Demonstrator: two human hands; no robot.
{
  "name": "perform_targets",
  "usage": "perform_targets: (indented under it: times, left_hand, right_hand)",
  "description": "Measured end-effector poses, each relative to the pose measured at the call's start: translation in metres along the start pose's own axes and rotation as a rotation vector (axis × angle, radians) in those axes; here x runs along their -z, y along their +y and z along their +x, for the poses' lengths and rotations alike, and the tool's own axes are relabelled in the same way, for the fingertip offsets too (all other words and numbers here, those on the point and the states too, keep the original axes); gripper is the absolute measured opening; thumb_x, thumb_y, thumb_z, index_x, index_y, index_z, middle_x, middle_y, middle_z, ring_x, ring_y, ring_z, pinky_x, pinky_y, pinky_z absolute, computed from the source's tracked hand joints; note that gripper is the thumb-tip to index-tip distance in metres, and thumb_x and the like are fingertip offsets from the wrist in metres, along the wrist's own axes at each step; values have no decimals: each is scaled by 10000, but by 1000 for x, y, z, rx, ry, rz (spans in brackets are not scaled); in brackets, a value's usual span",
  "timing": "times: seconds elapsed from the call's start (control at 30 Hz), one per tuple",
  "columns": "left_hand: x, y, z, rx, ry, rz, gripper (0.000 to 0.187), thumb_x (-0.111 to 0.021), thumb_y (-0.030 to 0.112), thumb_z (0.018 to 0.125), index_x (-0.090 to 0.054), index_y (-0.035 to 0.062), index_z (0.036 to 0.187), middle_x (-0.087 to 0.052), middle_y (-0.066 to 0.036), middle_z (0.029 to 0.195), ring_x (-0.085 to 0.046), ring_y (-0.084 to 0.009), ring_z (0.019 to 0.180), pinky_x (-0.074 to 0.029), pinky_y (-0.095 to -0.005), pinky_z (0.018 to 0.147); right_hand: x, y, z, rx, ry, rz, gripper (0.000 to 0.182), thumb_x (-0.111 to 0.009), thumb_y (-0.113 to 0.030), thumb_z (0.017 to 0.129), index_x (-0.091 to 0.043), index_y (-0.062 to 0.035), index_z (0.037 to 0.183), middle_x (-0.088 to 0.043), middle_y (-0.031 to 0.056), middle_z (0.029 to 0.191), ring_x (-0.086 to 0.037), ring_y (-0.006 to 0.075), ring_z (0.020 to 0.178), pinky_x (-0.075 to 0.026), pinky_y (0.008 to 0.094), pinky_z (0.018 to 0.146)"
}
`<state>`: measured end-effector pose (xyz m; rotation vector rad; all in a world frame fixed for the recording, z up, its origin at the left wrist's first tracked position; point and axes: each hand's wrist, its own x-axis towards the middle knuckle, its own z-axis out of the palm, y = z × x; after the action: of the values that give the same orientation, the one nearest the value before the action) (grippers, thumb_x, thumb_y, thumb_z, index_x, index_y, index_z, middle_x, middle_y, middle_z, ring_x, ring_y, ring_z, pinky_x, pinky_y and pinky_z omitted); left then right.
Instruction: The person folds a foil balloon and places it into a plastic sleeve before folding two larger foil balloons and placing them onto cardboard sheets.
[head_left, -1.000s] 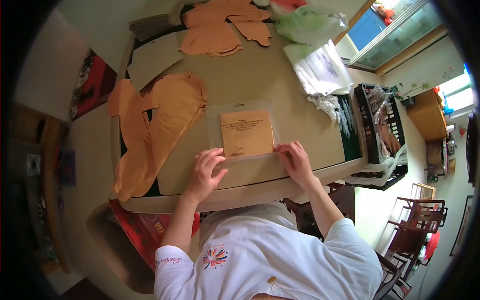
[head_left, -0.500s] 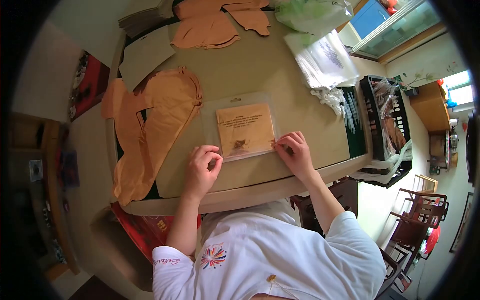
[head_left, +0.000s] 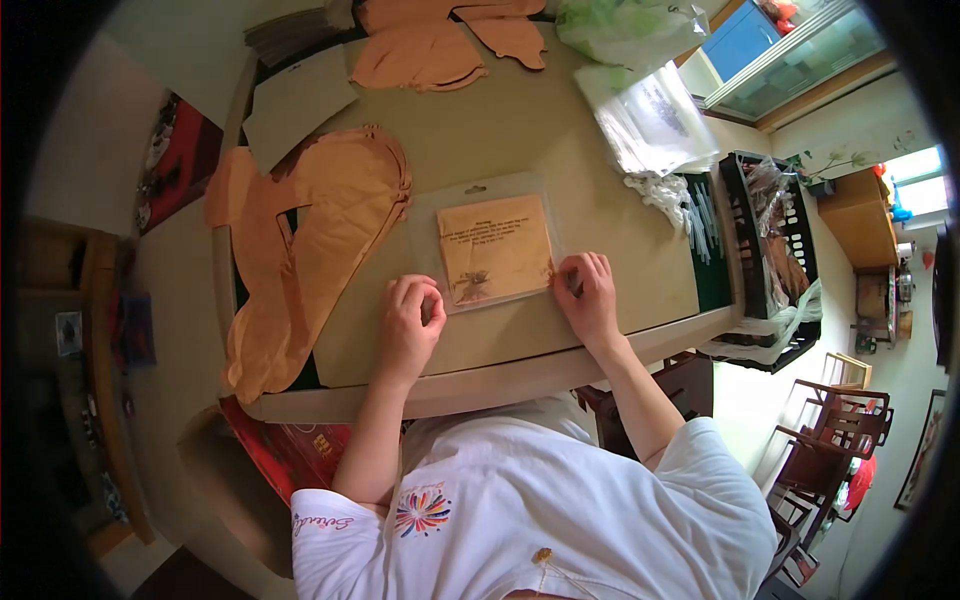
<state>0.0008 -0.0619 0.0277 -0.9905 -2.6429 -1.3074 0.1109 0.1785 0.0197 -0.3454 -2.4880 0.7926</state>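
Inspected from the room: clear packet flat on the counter, near-square, no clear long axis; at two o'clock from the left hand, ten from the right hand, both equally near. Each appears pinched onto a near corner. Left fingers, spread a second ago, are now curled

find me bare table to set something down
Mid-table, between the clear packet and the far flat balloons; right of the right hand, up to the straws; a strip between packet and near table edge. Crowded: left, with the near flat balloon and grey card; far right, with clear bags.
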Motion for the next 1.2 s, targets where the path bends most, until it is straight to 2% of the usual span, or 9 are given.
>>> perform_targets:
  times: [0.17,0.47,0.57,0.67,0.8,0.9,1.0,1.1,1.2]
  left_hand:
    - [0,-4,-2,-31,57,-9,226,-651,-58,740,-511,41,887,-562,-89,1006,-544,-290,929,-482,-390,780]
    - [0,-10,-6,-114,76,37,202,-611,-65,760,-507,34,903,-543,-111,1028,-540,-311,952,-483,-399,796]
    - [-2,-12,-6,-133,97,41,208,-604,-71,753,-510,32,907,-541,-114,1017,-539,-314,954,-479,-399,805]
    - [-5,-14,-7,-143,110,49,216,-598,-75,748,-512,33,914,-538,-116,1007,-537,-318,954,-475,-402,817]
    - [-5,-13,-8,-178,106,95,240,-593,-82,740,-512,37,933,-533,-117,1013,-531,-322,965,-465,-407,841]
    - [-8,-16,-8,-186,108,103,259,-584,-92,733,-512,36,946,-528,-120,1025,-524,-324,974,-457,-409,854]
    - [-11,-18,-10,-203,118,127,270,-574,-100,726,-514,34,953,-525,-124,1031,-520,-325,976,-453,-410,857]
    - [-11,-17,-11,-228,109,151,283,-570,-105,720,-518,34,960,-524,-124,1031,-519,-324,971,-452,-412,853]
    - [-9,-12,-17,-241,90,154,295,-567,-111,714,-521,39,964,-523,-123,1030,-521,-325,965,-455,-418,846]
  right_hand:
    - [-1,2,-1,-76,31,53,234,-613,35,757,-561,-48,969,-563,111,873,-535,312,819,-456,391,742]
    - [3,22,-2,-38,94,-67,222,-564,52,810,-555,-49,1007,-550,136,960,-538,321,895,-467,404,775]
    - [6,38,2,-131,123,-5,156,-585,-15,825,-576,-49,977,-567,135,946,-543,326,901,-469,411,793]
    - [11,12,9,-167,-13,-164,97,-611,-109,831,-606,-52,910,-592,135,941,-553,321,925,-470,411,812]
    - [11,2,11,-303,-198,-89,135,-647,-162,808,-618,-37,849,-622,133,943,-580,318,932,-478,405,817]
    - [10,13,6,-296,-193,-32,160,-649,-153,806,-611,-30,901,-626,136,938,-583,320,922,-480,409,808]
    - [10,8,-1,-370,-54,60,195,-644,-149,811,-601,-24,953,-628,145,950,-586,325,919,-482,408,803]
    - [3,2,14,-263,97,-15,218,-633,-150,821,-595,-14,988,-624,150,960,-593,329,923,-485,402,799]
    - [-7,12,43,-233,18,-67,239,-637,-166,823,-598,-11,1000,-634,143,921,-604,343,906,-490,415,791]
